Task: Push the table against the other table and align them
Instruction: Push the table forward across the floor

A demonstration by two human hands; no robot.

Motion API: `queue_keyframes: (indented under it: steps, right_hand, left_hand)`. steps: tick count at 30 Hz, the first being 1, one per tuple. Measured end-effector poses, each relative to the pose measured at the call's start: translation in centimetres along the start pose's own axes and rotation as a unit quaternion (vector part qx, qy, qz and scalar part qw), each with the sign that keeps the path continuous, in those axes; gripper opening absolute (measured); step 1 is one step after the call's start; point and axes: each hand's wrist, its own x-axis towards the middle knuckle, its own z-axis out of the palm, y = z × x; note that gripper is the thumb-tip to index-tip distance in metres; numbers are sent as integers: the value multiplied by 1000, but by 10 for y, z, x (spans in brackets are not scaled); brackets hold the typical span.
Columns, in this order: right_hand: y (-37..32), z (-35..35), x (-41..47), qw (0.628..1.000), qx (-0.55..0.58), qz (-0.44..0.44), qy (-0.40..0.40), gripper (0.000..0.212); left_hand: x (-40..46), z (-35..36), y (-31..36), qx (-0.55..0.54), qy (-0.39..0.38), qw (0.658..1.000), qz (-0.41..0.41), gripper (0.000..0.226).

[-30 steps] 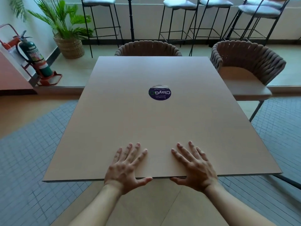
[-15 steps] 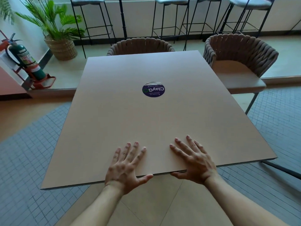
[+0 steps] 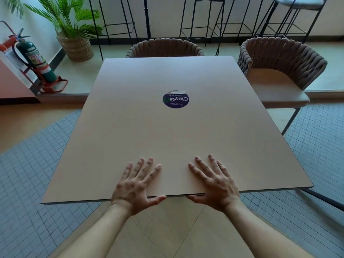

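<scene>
A light brown square table [image 3: 130, 138] fills the middle of the view, with a round dark blue sticker [image 3: 176, 99] near its centre. My left hand [image 3: 136, 185] and my right hand [image 3: 214, 180] lie on its near edge, fingers spread flat on top and thumbs hooked under the rim. The near edge runs slightly askew, lower at the left. No second table is in view.
A woven chair [image 3: 164, 48] is tucked at the table's far side and another woven chair [image 3: 279, 71] stands at the right. Bar stools [image 3: 201, 19] line the back wall. A potted palm [image 3: 74, 43] and a fire extinguisher [image 3: 35, 60] stand at the left.
The table has turned slightly, its near right corner going away from me and the near edge now slanting. Both hands stayed clamped on the near edge.
</scene>
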Motion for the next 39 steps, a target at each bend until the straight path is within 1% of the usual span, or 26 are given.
queue_keyframes:
  steps: [11, 17, 22, 24, 25, 28, 30, 33, 35, 37, 38, 39]
  right_hand:
    - [4, 0, 1, 1000, -13, -11, 4, 98]
    - [2, 1, 0, 1000, -12, 0, 4, 97]
    - [1, -4, -1, 999, -11, 8, -31, 96]
    - [-1, -11, -4, 999, 4, 15, -47, 92]
    - [0, -15, -6, 998, 13, 17, -56, 89]
    - [2, -30, -20, 996, 36, 22, -79, 73]
    - [5, -43, -33, 996, 51, 39, -68, 59]
    - [7, -64, -50, 995, 63, 64, -49, 37]
    - [13, -78, -63, 991, 66, 99, -64, 33]
    - [24, -87, -76, 986, 52, 130, -88, 34]
    - [47, -100, -111, 980, 58, 167, -86, 34]
    - [54, -104, -118, 979, 62, 175, -85, 34]
  left_hand:
    - [-1, 3, 3, 9, -1, 1000, -9, 96]
    - [0, 8, 0, 7, 12, 1000, -8, 96]
    - [0, 0, -1, -4, -20, 1000, -20, 95]
    - [1, -8, 1, -14, -43, 999, -16, 94]
    - [3, -13, 3, -19, -51, 999, -7, 92]
    - [4, -28, 13, -40, -63, 997, 18, 73]
    - [6, -38, 24, -51, -69, 996, 16, 60]
    - [11, -52, 45, -24, -102, 994, 10, 41]
    - [17, -60, 64, -32, -117, 993, 1, 34]
    - [17, -69, 85, -64, -119, 991, 6, 34]
    - [21, -75, 126, -59, -115, 990, 49, 33]
    - [21, -76, 137, -62, -106, 991, 60, 31]
